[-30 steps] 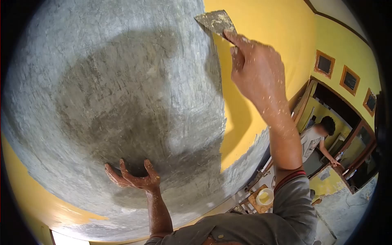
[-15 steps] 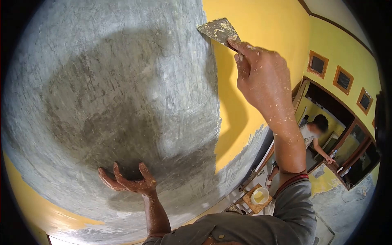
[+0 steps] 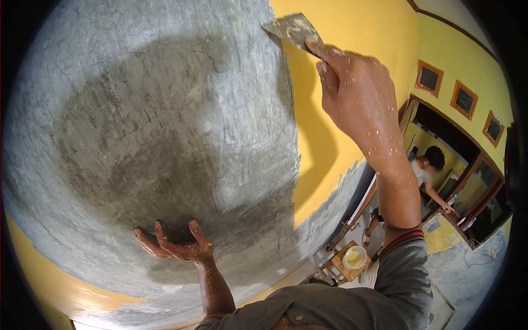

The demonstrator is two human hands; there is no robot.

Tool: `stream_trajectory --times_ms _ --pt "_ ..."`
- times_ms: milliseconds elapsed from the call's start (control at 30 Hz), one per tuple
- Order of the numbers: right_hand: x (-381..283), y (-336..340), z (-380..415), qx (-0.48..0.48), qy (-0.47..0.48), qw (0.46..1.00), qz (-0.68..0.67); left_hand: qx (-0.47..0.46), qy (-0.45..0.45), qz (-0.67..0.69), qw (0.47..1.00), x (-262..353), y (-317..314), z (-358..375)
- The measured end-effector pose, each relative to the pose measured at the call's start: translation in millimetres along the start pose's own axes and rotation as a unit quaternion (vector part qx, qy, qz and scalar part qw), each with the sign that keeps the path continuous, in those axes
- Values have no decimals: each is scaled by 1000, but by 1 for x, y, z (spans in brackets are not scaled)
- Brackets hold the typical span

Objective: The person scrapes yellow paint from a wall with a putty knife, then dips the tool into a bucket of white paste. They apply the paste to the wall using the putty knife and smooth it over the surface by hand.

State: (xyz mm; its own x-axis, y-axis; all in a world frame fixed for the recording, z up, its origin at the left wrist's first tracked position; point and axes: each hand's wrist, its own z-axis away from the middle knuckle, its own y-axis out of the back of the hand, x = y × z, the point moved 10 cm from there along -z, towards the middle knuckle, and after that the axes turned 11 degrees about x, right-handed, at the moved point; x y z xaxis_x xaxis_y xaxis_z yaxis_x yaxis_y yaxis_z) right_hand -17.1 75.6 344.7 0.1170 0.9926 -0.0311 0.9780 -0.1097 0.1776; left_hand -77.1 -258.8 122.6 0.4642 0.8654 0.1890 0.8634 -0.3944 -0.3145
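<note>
My right hand (image 3: 360, 91), dotted with yellow flecks, is closed round a putty knife (image 3: 294, 30), one finger stretched along the metal blade. Yellow residue clings to that blade, and its edge meets the wall where yellow paint (image 3: 352, 27) borders bare grey plaster (image 3: 247, 99). Low on the grey area, my left hand (image 3: 181, 247) rests with fingers spread against the wall and holds nothing. Flecks cover its fingers too. The putty knife's handle is hidden inside my right hand.
A white bucket (image 3: 355, 257) stands on a small wooden stool (image 3: 344, 269) below my right arm. Another person (image 3: 432, 170) leans by a wooden-framed opening (image 3: 473, 165) at the right. Small framed vents (image 3: 429, 78) sit above it on a yellow-green wall.
My right hand and the putty knife have shifted slightly up along the paint edge. My left hand stays at the same place on the wall.
</note>
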Motion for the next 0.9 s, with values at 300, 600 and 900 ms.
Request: stream_trajectory --times_ms 300,600,900 --pt "0 -5 -3 -5 8 1000 17 -6 -8 -8 1000 2 0 1" --pt "1 -4 -6 -3 11 999 34 -7 -18 -10 1000 3 0 0" --pt "-21 -39 104 -48 -55 988 -136 12 -20 -37 999 10 4 -6"
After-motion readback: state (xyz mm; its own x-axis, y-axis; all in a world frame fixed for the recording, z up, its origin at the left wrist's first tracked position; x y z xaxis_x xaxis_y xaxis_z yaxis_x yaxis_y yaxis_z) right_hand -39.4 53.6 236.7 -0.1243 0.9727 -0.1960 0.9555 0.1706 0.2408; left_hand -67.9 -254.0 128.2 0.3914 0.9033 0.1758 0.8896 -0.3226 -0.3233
